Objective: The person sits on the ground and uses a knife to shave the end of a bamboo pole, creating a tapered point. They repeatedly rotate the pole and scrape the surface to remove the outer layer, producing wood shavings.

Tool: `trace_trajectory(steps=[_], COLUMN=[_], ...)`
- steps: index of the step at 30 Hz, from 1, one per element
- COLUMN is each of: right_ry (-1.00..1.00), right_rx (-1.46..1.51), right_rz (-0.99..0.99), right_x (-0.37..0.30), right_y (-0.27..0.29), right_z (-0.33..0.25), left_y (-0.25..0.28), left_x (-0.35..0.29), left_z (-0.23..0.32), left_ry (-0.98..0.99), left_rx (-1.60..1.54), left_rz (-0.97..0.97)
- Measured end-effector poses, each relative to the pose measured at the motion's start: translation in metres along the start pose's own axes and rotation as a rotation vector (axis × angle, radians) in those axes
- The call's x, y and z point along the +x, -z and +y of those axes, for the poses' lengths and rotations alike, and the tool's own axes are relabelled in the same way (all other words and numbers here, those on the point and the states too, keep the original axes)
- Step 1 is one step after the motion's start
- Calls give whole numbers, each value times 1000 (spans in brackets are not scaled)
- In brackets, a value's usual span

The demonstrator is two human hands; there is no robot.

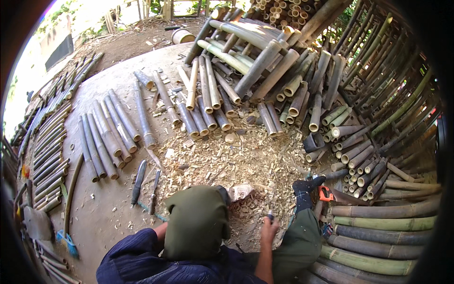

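My right hand (268, 232) is closed around the dark handle of a slim hand tool (270, 216), which points away from me over the wood chips; its working end is too fine to make out. My left forearm (161, 231) passes behind my raised left knee (196, 222) in olive trousers, and the left hand is hidden there. Just past that knee, by my dark left foot, lies a pale block of wood (241, 191). My right leg (300, 236) stretches out, its dark-socked foot (302, 191) resting on the chips.
Wood chips (222, 158) cover the ground ahead. An orange-handled saw (326, 193) lies beside my right foot. Two dark tools (139, 182) lie left of my knee. Bamboo lengths (97, 146) lie at left, more bamboo poles (383, 236) at right, and a bamboo rack (246, 38) stands behind.
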State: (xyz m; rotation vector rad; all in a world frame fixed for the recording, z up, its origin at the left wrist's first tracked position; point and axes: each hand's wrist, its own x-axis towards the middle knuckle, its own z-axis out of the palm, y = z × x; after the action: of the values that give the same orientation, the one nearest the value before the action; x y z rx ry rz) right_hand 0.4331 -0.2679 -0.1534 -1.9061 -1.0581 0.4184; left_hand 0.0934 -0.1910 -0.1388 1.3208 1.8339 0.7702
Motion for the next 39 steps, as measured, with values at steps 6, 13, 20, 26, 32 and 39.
trace_trajectory(steps=[6,13,20,26,32,39], right_ry=[-114,-159,-253,-747,-855,-617], right_rx=[282,2,-347,-265,-235,-572], right_rz=[204,684,619,448,386,480], right_x=[-9,-87,-175,-219,-205,-280], right_y=[174,305,245,163,161,167], right_z=[-146,-157,-45,48,83,271], left_y=[9,29,61,64,76,52], left_x=[-41,-58,-61,-67,-69,-89], left_z=[-43,-89,-103,-108,-108,-104], left_ry=[65,73,111,127,157,182], left_rx=[61,98,227,316,388,435], left_rz=[-106,-150,-158,-231,-249,-389])
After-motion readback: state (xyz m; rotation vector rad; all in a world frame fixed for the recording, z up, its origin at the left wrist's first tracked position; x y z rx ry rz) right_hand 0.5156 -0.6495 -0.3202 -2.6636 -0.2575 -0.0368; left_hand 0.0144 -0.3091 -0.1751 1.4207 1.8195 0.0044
